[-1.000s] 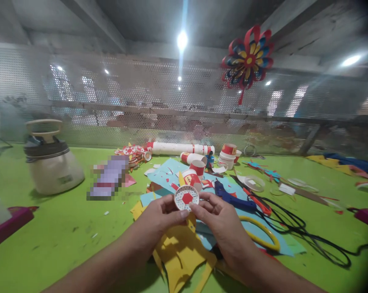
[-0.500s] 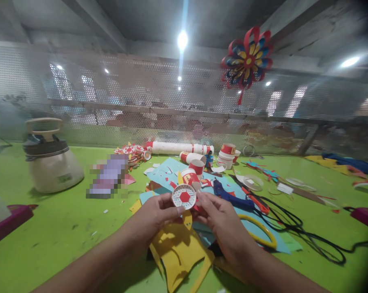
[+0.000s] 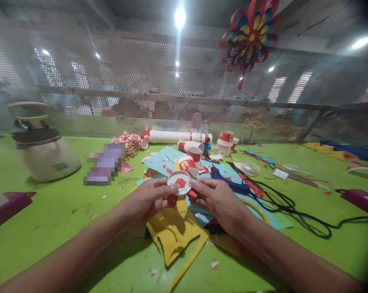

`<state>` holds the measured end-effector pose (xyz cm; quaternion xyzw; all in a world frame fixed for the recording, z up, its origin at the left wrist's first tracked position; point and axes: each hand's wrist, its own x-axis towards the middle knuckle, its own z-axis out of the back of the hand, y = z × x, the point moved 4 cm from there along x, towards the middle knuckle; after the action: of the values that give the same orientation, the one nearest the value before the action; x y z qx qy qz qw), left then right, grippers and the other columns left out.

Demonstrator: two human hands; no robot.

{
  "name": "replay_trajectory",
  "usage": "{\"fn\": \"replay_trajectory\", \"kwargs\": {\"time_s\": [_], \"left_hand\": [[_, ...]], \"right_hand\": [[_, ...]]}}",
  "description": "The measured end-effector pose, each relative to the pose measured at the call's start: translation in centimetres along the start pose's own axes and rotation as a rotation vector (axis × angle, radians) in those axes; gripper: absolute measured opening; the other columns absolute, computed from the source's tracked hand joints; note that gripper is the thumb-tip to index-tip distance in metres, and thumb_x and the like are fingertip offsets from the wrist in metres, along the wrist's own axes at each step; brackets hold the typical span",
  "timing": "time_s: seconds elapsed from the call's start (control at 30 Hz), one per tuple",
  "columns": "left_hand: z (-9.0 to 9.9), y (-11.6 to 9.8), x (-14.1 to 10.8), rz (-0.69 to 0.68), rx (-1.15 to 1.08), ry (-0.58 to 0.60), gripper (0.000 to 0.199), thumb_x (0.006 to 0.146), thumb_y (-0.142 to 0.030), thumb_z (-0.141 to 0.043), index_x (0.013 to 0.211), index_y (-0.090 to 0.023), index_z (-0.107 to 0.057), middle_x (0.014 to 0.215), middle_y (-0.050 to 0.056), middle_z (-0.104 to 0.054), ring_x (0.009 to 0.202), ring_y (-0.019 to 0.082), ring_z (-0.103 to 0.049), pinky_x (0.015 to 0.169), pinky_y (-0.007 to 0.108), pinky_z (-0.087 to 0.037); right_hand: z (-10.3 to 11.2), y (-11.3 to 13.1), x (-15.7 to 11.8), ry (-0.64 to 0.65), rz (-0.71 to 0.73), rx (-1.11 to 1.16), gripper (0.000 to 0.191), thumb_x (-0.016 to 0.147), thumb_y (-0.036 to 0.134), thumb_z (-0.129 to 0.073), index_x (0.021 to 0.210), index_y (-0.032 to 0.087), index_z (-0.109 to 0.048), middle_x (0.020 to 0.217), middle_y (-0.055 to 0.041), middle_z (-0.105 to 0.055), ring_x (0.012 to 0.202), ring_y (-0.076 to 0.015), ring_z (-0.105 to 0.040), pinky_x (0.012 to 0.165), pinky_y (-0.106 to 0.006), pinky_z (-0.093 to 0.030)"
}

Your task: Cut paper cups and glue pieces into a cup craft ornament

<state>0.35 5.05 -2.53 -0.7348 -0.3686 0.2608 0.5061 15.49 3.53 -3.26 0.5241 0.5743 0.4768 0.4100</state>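
Holding the turtle (image 3: pixel 180 178) between both hands, above the yellow paper (image 3: pixel 177 234). Your left hand (image 3: pixel 150 196) is partly closed, thumb on the disc's face, fingers curled beneath; your right hand (image 3: pixel 216 197) pinches near its right edge, other fingers bent.

Progress (judged): mostly assembled. Red hexagon and dots are on the disc; a yellow head (image 3: pixel 181 206) with eyes points towards you, and red limbs (image 3: pixel 192 194) stick out. Whether all are fixed, or anything is left, cannot be told.

Surface: green table (image 3: pixel 64 219), littered with scraps. Blue paper (image 3: pixel 161 156) lies beyond your hands, the glue gun (image 3: pixel 229 183) to the right, cups (image 3: pixel 225 144) farther back, patterned discs (image 3: pixel 129 140) heaped back left, a jug (image 3: pixel 46 162) far left.

Room: perforated screen (image 3: pixel 159 89) behind, bright lamps (image 3: pixel 180 17), hanging flower (image 3: pixel 252 37) upper right.
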Motion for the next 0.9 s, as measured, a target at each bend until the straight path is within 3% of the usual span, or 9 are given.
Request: {"fn": "replay_trajectory", "kwargs": {"time_s": [0.13, 0.27, 0.47, 0.9], "left_hand": [[0.08, 0.02, 0.04, 0.020, 0.005, -0.040, 0.023, 0.082, -0.027, -0.061, 0.098, -0.012, -0.067, 0.091, 0.010, -0.066, 0.075, 0.014, -0.057, 0.068, 0.025, -0.049], [-0.09, 0.05, 0.08, 0.005, 0.011, 0.003, 0.031, 0.087, -0.036, -0.053, 0.098, -0.011, -0.067, 0.089, 0.011, -0.065, 0.068, 0.013, -0.055, 0.061, 0.026, -0.050], [0.03, -0.01, -0.25, 0.023, 0.025, -0.011, 0.029, 0.084, -0.035, -0.058, 0.102, -0.013, -0.065, 0.094, 0.011, -0.065, 0.076, 0.014, -0.057, 0.065, 0.025, -0.049], [0.39, 0.14, 0.18, 0.014, 0.019, -0.006, 0.028, 0.086, -0.034, -0.054, 0.099, -0.013, -0.067, 0.091, 0.009, -0.066, 0.070, 0.013, -0.057, 0.061, 0.025, -0.049]], "right_hand": [[-0.16, 0.10, -0.14, 0.040, -0.026, 0.016, 0.025, 0.072, 0.039, -0.071, 0.070, 0.015, -0.067, 0.074, -0.0029, -0.064, 0.072, -0.0139, -0.058, 0.070, -0.030, -0.045], [-0.20, 0.14, -0.12, 0.050, -0.026, 0.012, 0.023, 0.072, 0.038, -0.071, 0.074, 0.015, -0.070, 0.076, -0.0035, -0.065, 0.073, -0.0142, -0.058, 0.072, -0.032, -0.046], [-0.21, 0.02, -0.01, 0.080, -0.044, 0.015, 0.024, 0.072, 0.038, -0.071, 0.073, 0.014, -0.069, 0.074, -0.0032, -0.064, 0.074, -0.0150, -0.058, 0.070, -0.031, -0.046], [-0.21, -0.15, -0.13, 0.104, -0.067, 0.024, 0.025, 0.073, 0.039, -0.070, 0.074, 0.015, -0.070, 0.077, -0.0038, -0.065, 0.069, -0.0125, -0.055, 0.070, -0.030, -0.045]]}}
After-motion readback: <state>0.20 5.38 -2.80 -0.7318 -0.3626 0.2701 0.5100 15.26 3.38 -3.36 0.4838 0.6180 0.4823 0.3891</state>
